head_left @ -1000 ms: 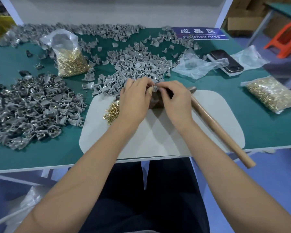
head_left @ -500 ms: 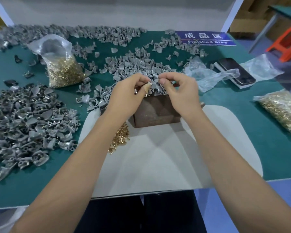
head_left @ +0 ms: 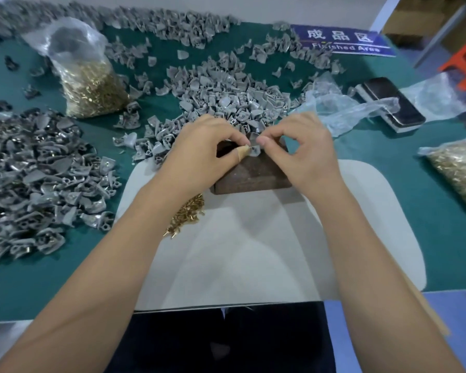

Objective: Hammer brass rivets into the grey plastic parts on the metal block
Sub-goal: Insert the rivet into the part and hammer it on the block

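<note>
A dark metal block (head_left: 250, 175) stands at the far end of a white mat (head_left: 253, 251). Over its top, my left hand (head_left: 199, 154) and my right hand (head_left: 301, 149) together pinch one small grey plastic part (head_left: 253, 149). My left thumb has tape on its tip. A loose heap of brass rivets (head_left: 187, 215) lies on the mat beside my left forearm. A pile of grey plastic parts (head_left: 226, 92) sits just behind the block. The hammer's wooden handle (head_left: 428, 313) shows only as a sliver beyond my right forearm.
A darker pile of parts (head_left: 38, 170) covers the table's left side. An open bag of brass rivets (head_left: 89, 79) stands at the back left, another bag (head_left: 457, 170) lies at the right edge. A phone (head_left: 390, 106), crumpled plastic bags (head_left: 342, 109) and a blue sign (head_left: 342, 40) lie at the back right.
The view has tilted downward and closer, so the hammer has slid almost out of sight. Both hands have stayed over the block, still working the small grey part between their fingertips.
</note>
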`<state>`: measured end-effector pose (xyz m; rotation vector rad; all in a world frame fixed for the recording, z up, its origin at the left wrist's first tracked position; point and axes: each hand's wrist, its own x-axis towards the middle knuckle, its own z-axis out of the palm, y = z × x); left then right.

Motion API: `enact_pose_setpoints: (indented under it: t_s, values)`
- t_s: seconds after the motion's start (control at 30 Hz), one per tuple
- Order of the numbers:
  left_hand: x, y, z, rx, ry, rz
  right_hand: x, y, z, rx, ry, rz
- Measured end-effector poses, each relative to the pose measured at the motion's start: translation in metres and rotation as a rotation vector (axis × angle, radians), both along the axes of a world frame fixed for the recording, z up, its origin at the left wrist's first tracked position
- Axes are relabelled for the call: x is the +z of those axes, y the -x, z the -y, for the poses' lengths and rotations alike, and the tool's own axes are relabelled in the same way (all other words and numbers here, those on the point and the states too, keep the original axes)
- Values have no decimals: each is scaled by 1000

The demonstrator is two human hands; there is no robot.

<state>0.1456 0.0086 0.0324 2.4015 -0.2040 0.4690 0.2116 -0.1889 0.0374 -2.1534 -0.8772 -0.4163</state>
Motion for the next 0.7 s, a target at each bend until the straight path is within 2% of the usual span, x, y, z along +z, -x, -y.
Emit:
enact_pose_setpoints:
  t_s: [0.23,0.47,0.57,0.7]
  values:
    - [-2,-1,-2,7,59,-28,1,5,-6,33,51,-53]
    - [-2,0,-2,0,152,-60,6,16,-13,-70,246,120]
    - [-1,0,-2,4,150,-67,10,23,-15,-126,278,115]
    - [-1,1,-3,13,146,-66,19,20,-17,-86,420,104]
